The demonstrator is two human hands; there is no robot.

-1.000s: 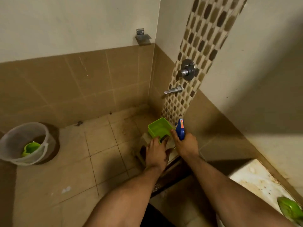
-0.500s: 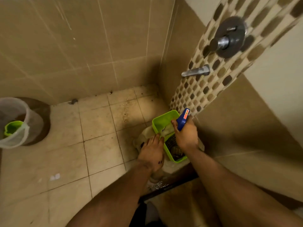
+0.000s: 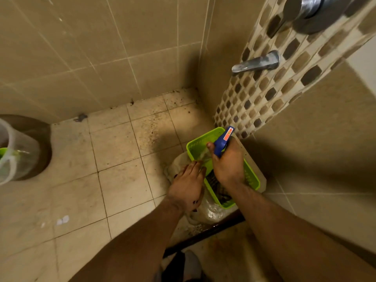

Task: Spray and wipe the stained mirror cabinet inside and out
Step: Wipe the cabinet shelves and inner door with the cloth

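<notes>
Gripping a blue spray bottle (image 3: 222,144) by its neck, fingers curled tight round it, the right hand (image 3: 228,163) holds it just above a green basket (image 3: 201,141) in the floor corner. The left hand (image 3: 188,185) rests at the basket's near rim, fingers fairly straight and close together. A metal spout (image 3: 256,63) juts from the mosaic strip (image 3: 254,104) above; 1 clear bucket (image 3: 12,159) stands well apart at the left.

Blue spray bottle (image 3: 222,143) (orange label) in right hand (image 3: 228,164)
</notes>
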